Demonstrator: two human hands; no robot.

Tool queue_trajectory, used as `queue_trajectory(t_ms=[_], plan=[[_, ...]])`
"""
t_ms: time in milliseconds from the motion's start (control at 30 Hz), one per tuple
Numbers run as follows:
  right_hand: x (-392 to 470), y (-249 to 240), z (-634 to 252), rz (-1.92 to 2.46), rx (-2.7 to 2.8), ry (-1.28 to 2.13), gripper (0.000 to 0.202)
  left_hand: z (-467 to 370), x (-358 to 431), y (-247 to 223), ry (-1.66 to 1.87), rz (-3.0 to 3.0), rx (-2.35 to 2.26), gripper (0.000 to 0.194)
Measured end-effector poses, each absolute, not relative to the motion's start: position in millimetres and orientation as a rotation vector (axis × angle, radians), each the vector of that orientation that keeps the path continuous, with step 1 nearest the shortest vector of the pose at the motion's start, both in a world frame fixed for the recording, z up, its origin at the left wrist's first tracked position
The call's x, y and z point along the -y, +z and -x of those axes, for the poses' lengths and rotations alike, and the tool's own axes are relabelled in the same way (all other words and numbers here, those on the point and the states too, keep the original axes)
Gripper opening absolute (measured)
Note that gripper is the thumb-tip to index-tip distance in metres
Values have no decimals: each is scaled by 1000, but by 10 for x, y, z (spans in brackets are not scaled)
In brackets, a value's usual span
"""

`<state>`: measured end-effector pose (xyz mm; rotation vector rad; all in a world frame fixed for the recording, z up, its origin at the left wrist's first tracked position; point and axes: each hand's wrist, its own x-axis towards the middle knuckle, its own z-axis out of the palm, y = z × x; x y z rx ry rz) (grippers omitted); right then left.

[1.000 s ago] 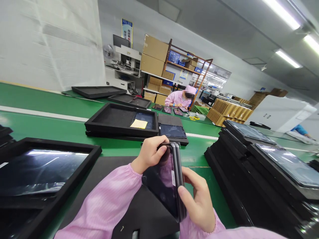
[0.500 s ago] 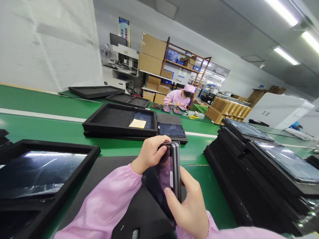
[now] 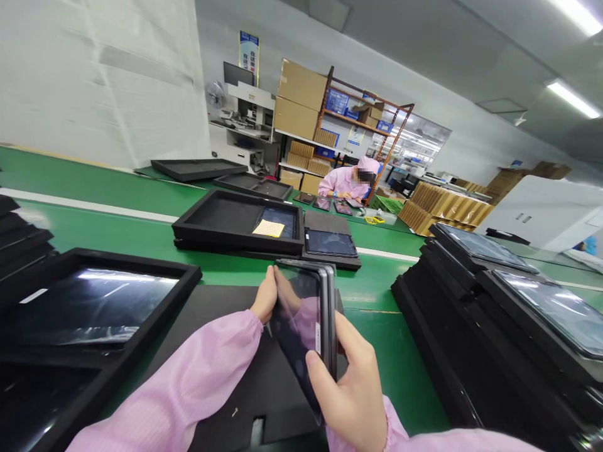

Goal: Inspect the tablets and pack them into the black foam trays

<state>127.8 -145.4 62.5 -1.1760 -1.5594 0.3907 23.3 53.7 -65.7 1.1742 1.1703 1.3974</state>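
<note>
Room: factory hall, pale sheeted wall far left, sloped white ceiling with strip lights, smooth green bench top (image 3: 141, 245) running left to right.
Far left edge: stepped pile of thin black foam trays (image 3: 21, 235), matte, square-cornered.
Near left: deep black foam tray (image 3: 186, 282) with raised rim, holding a glossy dark glass panel (image 3: 89, 307) lying flat and throwing back the lights.
Left hand (image 3: 264, 300): out of a ribbed pink sleeve (image 3: 188, 383), wrapped round the far left edge of the held stack, fingers mostly hidden behind the glass.
Held stack (image 3: 304, 326): several thin, glossy black tablet-like panels with rounded corners, stood on edge and tilted, above a flat black foam mat (image 3: 221, 333); small white label on one narrow side edge.
Right hand (image 3: 351, 392): clasping the near right edge of the same stack, thumb pressed on the front face, fingers behind.
Centre, beyond the hands: black foam tray (image 3: 221, 220) with two recesses, a yellow paper square (image 3: 268, 228) lying in the right one; just right of it a lower tray with a dark screen (image 3: 330, 242) lying face up.
Far centre: co-worker in pink smock and cap (image 3: 348, 182) bent over the bench, small dark panels before them; behind, a metal rack with brown cartons (image 3: 301, 103).
Right: tall slanting heap of black foam trays (image 3: 452, 314), each carrying a shiny panel in clear film (image 3: 551, 301).
Far right: rows of tan cardboard sheets (image 3: 438, 207) on edge, white cabinet (image 3: 541, 213) beyond.
</note>
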Motion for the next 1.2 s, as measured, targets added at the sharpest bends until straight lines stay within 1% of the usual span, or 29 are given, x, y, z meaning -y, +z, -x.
queue_trajectory(t_ms=[100,167,267,333,467,567,700,1000,1200], plan=[[1445,584,-1276,1238,1534,366,40,-255,-702,-384,1406,-1021,-1267,44],[1396,531,-1290,1264,1568,349,31,-200,-860,-120,1454,-951,-1285,43],[1278,432,-1291,1296,1649,336,14,-27,-1063,239,1588,-891,-1274,47],[1201,374,-1273,1331,1691,392,9,89,-1133,366,1705,-883,-1279,47],[1112,327,-1244,1436,1771,503,13,173,-1154,363,1740,-978,-1294,46],[1074,335,-1260,1518,1946,479,21,130,-1143,325,1693,-1073,-1252,48],[1029,345,-1300,1562,2164,473,27,92,-1107,373,1660,-1134,-1175,53],[1011,452,-1394,1532,2236,682,28,64,-979,521,1667,-1113,-1160,64],[974,468,-1415,1499,2230,819,33,56,-980,535,1659,-1044,-1193,63]])
